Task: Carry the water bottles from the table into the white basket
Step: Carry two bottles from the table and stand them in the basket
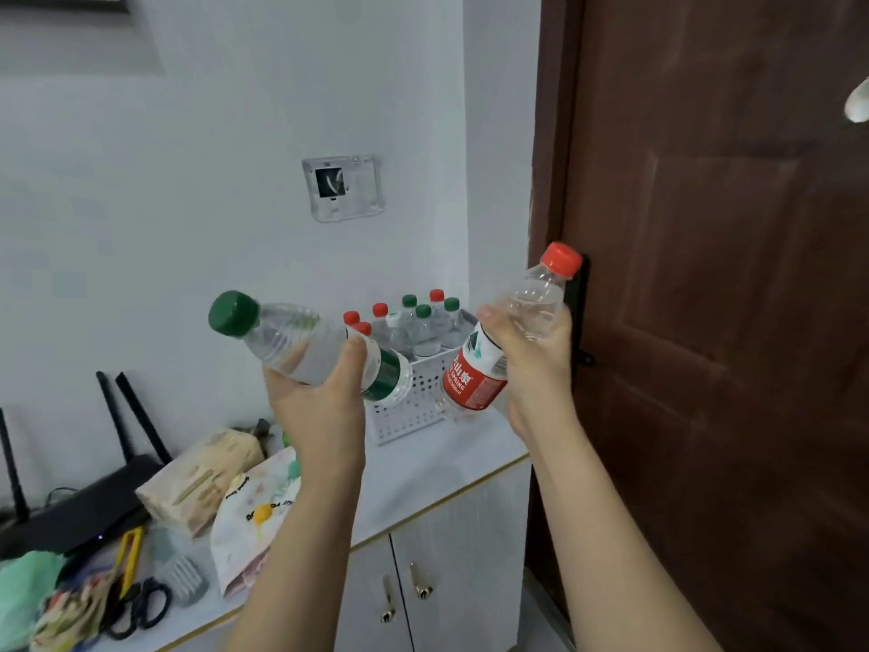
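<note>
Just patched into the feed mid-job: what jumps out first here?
Two water bottles held up in the centre: the left hand has a grip on a green-capped bottle tilted left, the right hand on a red-capped bottle leaning right. Behind them, the white basket on the cabinet top already holds several upright bottles.

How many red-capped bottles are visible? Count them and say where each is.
5. One red-capped bottle is in the right hand; four stand in the white basket: two at left, one behind them, one at the back. Others may be hidden.
</note>
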The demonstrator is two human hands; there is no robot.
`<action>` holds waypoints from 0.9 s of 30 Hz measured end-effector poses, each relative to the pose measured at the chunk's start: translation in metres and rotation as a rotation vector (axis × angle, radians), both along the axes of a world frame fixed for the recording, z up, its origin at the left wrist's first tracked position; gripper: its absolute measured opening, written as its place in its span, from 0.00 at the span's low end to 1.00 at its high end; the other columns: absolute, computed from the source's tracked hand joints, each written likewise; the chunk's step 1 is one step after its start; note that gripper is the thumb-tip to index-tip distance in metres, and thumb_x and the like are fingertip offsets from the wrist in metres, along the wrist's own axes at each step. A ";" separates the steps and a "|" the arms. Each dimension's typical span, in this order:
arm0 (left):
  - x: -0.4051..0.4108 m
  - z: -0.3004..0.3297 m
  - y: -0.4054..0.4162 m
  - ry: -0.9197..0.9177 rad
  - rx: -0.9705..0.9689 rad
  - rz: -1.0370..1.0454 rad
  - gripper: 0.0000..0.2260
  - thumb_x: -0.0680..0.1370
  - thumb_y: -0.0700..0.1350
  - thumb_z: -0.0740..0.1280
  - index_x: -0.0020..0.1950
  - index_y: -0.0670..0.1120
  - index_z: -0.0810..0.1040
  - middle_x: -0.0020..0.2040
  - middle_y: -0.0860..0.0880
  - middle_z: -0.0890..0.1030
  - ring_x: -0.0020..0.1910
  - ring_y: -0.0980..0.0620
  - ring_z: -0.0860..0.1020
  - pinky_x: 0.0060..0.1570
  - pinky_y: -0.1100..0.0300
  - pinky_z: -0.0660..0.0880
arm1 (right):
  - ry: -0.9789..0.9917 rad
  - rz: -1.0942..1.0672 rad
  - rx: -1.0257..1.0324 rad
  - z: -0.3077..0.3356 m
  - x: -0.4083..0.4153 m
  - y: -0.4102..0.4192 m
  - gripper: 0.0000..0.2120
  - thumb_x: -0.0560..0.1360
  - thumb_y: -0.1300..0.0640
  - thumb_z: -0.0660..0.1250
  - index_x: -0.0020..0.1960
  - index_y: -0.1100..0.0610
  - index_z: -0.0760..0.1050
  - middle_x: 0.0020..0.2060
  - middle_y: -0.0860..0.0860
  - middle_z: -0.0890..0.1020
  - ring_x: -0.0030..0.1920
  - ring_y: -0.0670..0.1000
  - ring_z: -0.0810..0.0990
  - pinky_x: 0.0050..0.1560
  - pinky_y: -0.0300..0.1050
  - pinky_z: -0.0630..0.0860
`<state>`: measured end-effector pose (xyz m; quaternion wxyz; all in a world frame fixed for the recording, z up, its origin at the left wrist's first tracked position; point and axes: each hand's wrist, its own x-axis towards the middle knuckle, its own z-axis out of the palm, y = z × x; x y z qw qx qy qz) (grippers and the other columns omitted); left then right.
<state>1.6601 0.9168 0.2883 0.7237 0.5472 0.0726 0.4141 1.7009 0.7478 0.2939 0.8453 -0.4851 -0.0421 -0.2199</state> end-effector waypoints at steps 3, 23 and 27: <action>0.042 0.000 0.014 -0.007 0.022 0.038 0.19 0.67 0.49 0.78 0.53 0.55 0.75 0.48 0.55 0.82 0.45 0.62 0.83 0.41 0.70 0.77 | -0.019 0.003 -0.041 0.001 0.045 0.015 0.31 0.61 0.55 0.80 0.60 0.51 0.71 0.53 0.53 0.82 0.51 0.53 0.84 0.46 0.45 0.81; 0.241 -0.081 0.077 0.394 0.491 -0.181 0.21 0.63 0.57 0.76 0.52 0.60 0.74 0.43 0.60 0.83 0.41 0.64 0.81 0.42 0.55 0.82 | 0.207 0.004 -0.394 -0.066 0.250 0.096 0.35 0.59 0.38 0.77 0.62 0.36 0.66 0.55 0.41 0.77 0.57 0.47 0.78 0.58 0.57 0.78; 0.247 -0.094 0.079 0.517 0.634 -0.246 0.24 0.62 0.59 0.75 0.55 0.56 0.75 0.45 0.57 0.83 0.44 0.58 0.82 0.44 0.57 0.80 | 0.281 0.102 -0.466 -0.093 0.258 0.100 0.41 0.59 0.43 0.78 0.68 0.39 0.63 0.58 0.44 0.79 0.58 0.49 0.79 0.58 0.57 0.77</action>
